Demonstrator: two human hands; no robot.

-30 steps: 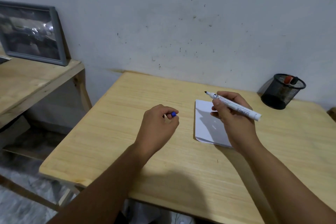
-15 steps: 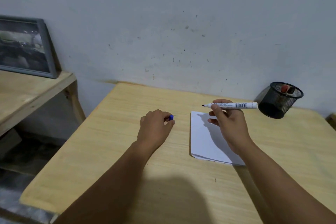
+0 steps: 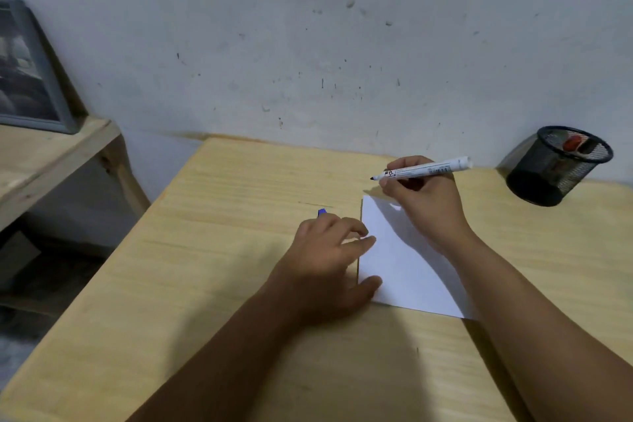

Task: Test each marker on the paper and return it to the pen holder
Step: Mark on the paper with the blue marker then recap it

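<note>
Now your right hand grips the marker, its dark tip up in the air past the top of the paper. Your left hand lies flat, fingers loose, touching the paper's left edge. The blue cap sits just behind it. The holder stands far right on the table.

Left hand flat, right hand pinching.
</note>
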